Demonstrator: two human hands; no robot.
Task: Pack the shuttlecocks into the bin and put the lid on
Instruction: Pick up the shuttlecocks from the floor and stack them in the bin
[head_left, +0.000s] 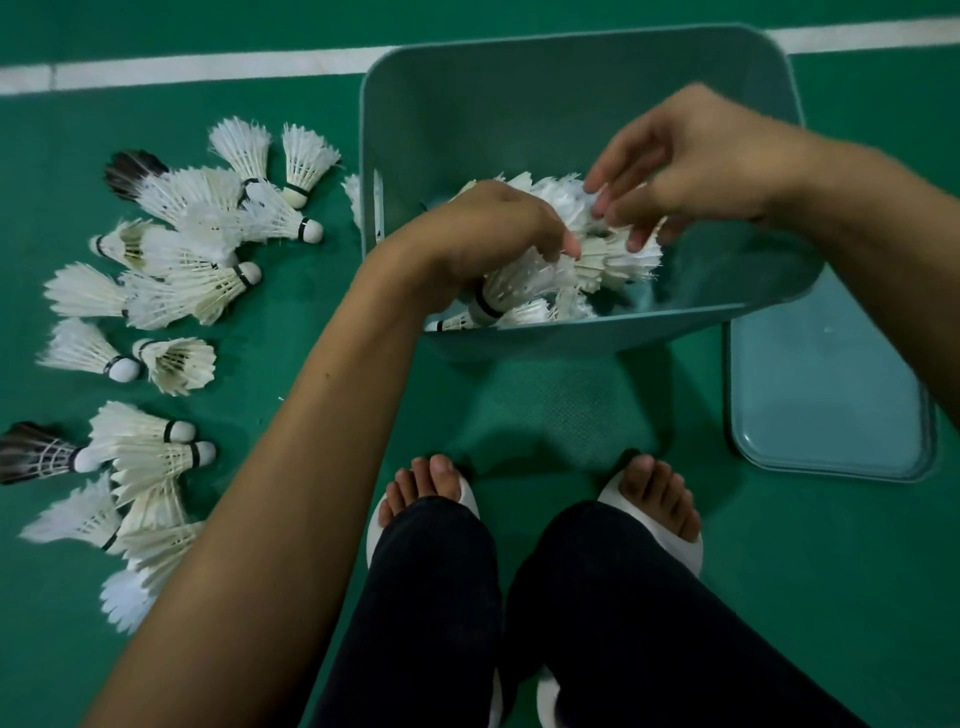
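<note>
Left forearm (291, 467) hides some floor shuttlecocks (171, 280); lid (826, 395) apparently flat beside bin (519, 78).

The person wears dark, near-black trousers (613, 623) reaching down to the feet. The left slide (375, 538) and right slide (693, 553) are white and open-toed. The left hand (488, 234), right hand (691, 156) and both forearms (291, 467) are bare.

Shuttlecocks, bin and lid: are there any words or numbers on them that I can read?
No text can be read anywhere.
shuttlecocks: only plain black bands, no letters.
bin: a tiny dark mark on its left wall, too small to read.
lid: no writing shows.
</note>
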